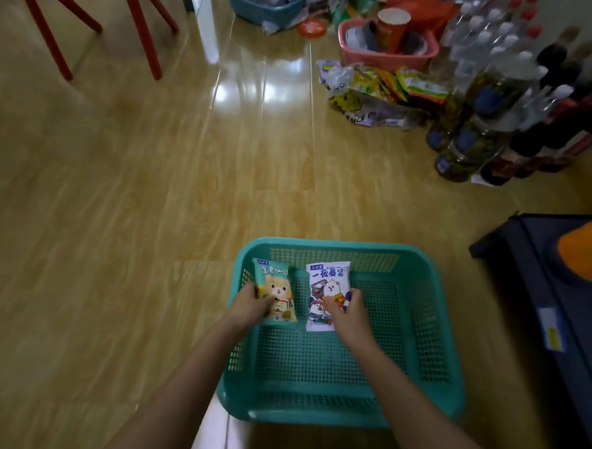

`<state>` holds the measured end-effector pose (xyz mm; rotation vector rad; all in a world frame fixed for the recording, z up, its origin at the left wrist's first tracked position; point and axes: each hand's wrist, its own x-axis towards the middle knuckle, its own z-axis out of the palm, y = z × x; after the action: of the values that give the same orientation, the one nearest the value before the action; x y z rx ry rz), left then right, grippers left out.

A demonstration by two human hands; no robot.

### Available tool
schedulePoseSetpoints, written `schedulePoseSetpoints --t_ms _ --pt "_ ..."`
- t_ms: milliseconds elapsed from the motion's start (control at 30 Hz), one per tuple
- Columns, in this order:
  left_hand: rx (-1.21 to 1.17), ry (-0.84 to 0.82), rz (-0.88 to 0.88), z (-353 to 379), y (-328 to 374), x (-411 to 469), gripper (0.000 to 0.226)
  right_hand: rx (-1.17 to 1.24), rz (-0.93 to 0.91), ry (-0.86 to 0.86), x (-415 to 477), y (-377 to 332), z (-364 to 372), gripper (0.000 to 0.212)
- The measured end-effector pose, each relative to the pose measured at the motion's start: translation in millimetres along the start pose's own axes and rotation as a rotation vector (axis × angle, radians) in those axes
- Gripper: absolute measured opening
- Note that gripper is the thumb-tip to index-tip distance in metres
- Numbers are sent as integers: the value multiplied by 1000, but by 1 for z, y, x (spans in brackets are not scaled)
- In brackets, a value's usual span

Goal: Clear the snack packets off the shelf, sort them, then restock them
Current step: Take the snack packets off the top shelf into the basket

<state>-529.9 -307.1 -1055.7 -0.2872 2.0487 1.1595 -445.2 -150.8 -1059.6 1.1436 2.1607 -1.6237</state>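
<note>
A teal mesh basket [429, 334] sits on the wooden floor in front of me. My left hand [251, 306] grips a green snack packet [274, 278] with a cartoon hamster, held over the basket's left side. A white packet [326, 281] with cartoon bears is pinched by my right hand [346, 312] just to the right of it, over the basket's far half. Both packets face up towards me. Apart from these two packets, the basket holds nothing that I can see.
A pile of snack packets [380, 91] lies on the floor at the back right, beside a pink basket [386, 54] and many bottles [492, 114]. A blue basket [265, 3] and red chair [92, 18] stand further back. A dark shelf unit [541, 288] is at right.
</note>
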Motion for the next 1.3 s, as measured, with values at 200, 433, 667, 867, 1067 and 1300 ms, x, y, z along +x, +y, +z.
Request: schedulePoseSetpoints --t_ms 200,433,667,867,1067,1300 --pt "75 10 -6 18 -26 38 36 -30 57 -22 25 18 17 16" --pt "176 79 28 30 -30 44 36 -80 123 -91 37 26 27 30" --pt "366 125 50 33 -30 46 47 -263 92 -112 45 26 32 39" --pt "511 149 212 28 -8 27 46 -516 6 -83 33 7 12 42" --pt "663 228 434 -27 94 -46 24 -544 -199 31 -29 -101 -61 39" --pt "747 309 637 -121 310 -234 27 -607 -373 246 -183 -320 -212 40"
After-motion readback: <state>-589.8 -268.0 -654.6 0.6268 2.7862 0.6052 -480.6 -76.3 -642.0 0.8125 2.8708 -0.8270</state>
